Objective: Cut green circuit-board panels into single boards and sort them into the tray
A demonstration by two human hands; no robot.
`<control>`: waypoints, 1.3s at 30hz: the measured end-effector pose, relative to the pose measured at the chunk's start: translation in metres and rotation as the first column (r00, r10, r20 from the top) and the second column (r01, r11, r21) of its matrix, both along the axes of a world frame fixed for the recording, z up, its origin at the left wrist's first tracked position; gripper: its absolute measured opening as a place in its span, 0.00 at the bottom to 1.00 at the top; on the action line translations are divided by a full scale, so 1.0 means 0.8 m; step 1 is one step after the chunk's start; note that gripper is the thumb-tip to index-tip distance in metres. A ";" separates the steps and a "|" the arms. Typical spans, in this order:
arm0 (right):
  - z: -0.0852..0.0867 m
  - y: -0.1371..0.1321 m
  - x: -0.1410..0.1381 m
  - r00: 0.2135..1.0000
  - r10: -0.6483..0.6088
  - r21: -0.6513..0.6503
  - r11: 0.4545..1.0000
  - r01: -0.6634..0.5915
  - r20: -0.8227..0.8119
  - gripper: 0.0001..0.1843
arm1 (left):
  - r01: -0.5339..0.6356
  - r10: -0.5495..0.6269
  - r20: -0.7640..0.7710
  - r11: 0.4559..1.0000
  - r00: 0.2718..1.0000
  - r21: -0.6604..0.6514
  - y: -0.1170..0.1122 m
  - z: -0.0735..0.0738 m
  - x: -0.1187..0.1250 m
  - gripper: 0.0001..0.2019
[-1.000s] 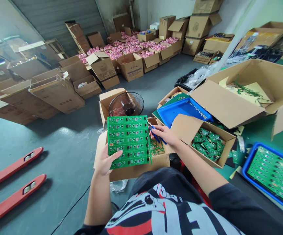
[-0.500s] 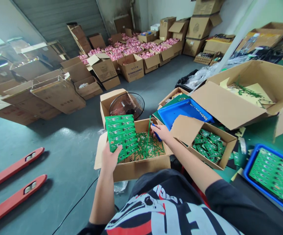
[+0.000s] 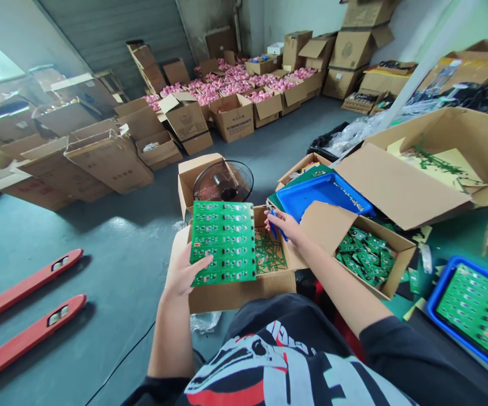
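Observation:
My left hand [image 3: 185, 269] grips a green circuit board panel [image 3: 223, 242] by its left edge, thumb on the face. Rows of small components cover the panel, which is tilted toward me above an open cardboard box [image 3: 242, 297]. Thin green offcut strips [image 3: 270, 254] lie in that box, partly hidden behind the panel. To the right, my right hand [image 3: 287, 224] is closed around blue-handled cutting pliers [image 3: 273, 223], their metal jaws pointing up and apart from the panel's right edge.
A black fan [image 3: 222, 180] stands behind the box. On the right are a blue tray [image 3: 307, 197], a carton of small green boards [image 3: 366, 254], a large open carton [image 3: 404, 180] and a blue bin [image 3: 434, 287] holding panels. Red pallet-jack forks [image 3: 24, 285] lie left.
A long green strip that stood at the pliers' jaws is gone from there. The panel has turned to face me more squarely and moved right. The pliers remain in my right hand.

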State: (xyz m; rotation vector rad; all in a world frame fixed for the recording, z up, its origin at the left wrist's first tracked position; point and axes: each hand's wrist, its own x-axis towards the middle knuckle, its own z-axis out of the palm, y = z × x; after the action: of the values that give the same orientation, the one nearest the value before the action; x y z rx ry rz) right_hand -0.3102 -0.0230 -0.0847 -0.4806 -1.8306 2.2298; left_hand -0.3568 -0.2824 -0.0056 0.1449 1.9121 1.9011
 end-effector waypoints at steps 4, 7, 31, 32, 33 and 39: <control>0.036 0.027 0.021 0.987 0.095 0.040 0.995 -0.090 -0.130 0.17 | 0.384 -0.379 0.229 0.923 0.897 0.026 0.012 0.012 -0.009 0.24; 0.060 0.038 0.036 0.946 0.304 0.161 0.945 -0.285 -0.109 0.13 | 0.589 -0.577 0.308 0.806 0.757 0.062 0.038 0.017 -0.018 0.24; -0.057 0.039 0.130 0.962 -0.014 -0.220 0.973 0.077 0.273 0.14 | -0.001 -0.307 0.766 0.928 0.565 0.372 0.045 -0.131 0.077 0.37; -0.058 0.036 0.129 0.960 -0.051 -0.238 0.964 0.119 0.276 0.14 | -0.034 -0.301 0.754 0.919 0.584 0.392 0.045 -0.127 0.074 0.38; -0.058 0.032 0.127 0.959 -0.086 -0.257 0.953 0.159 0.271 0.15 | -0.082 -0.283 0.735 0.905 0.616 0.417 0.045 -0.122 0.069 0.37; -0.038 -0.009 0.111 0.954 -0.273 -0.310 0.903 0.299 0.124 0.19 | -0.310 -0.054 0.625 0.833 0.779 0.457 0.066 -0.086 0.068 0.34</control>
State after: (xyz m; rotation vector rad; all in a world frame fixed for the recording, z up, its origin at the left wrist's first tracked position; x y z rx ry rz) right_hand -0.2213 -0.0301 -0.1149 -0.8485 -1.3151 2.3329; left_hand -0.3025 -0.2297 -0.0744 -0.4234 0.9360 2.1789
